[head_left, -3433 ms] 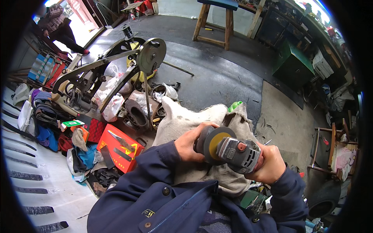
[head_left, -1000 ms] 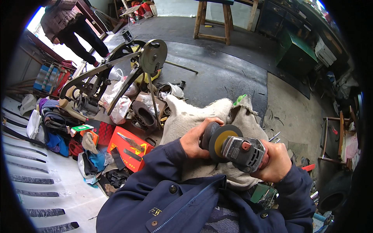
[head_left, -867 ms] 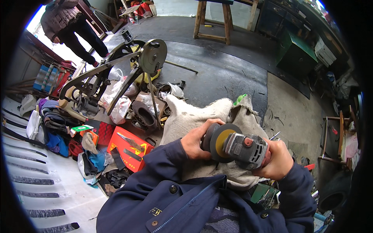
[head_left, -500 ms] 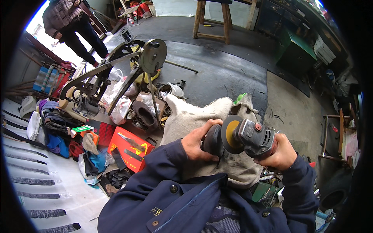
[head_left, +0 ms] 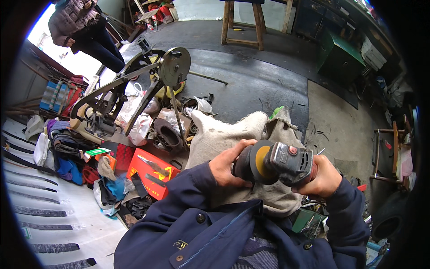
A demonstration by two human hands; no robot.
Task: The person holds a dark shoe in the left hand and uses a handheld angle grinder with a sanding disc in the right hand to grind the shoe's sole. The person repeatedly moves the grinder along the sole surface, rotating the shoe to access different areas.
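My right hand (head_left: 326, 178) is closed round the body of an angle grinder (head_left: 292, 162), dark grey with a red button on top. Its round disc (head_left: 261, 162), yellow on the face, points left. Facing it, my left hand (head_left: 225, 166) grips a dark rounded piece (head_left: 242, 165), whose kind I cannot make out. The disc overlaps the piece in view; whether they touch is hidden. Beneath both hands a pale, worn cloth (head_left: 224, 136) covers my lap.
A metal hand-cranked machine (head_left: 130, 85) stands ahead on the left, bags and shoes about its legs. Left of my lap lie a red box (head_left: 154, 172) with blades on it and piled clothes (head_left: 67, 148). Another person (head_left: 83, 29) stands by the doorway. A wooden stool (head_left: 242, 27) is farther off.
The grinder has shifted slightly left and down, and its disc has come closer over the dark piece. My left hand stays almost in place.
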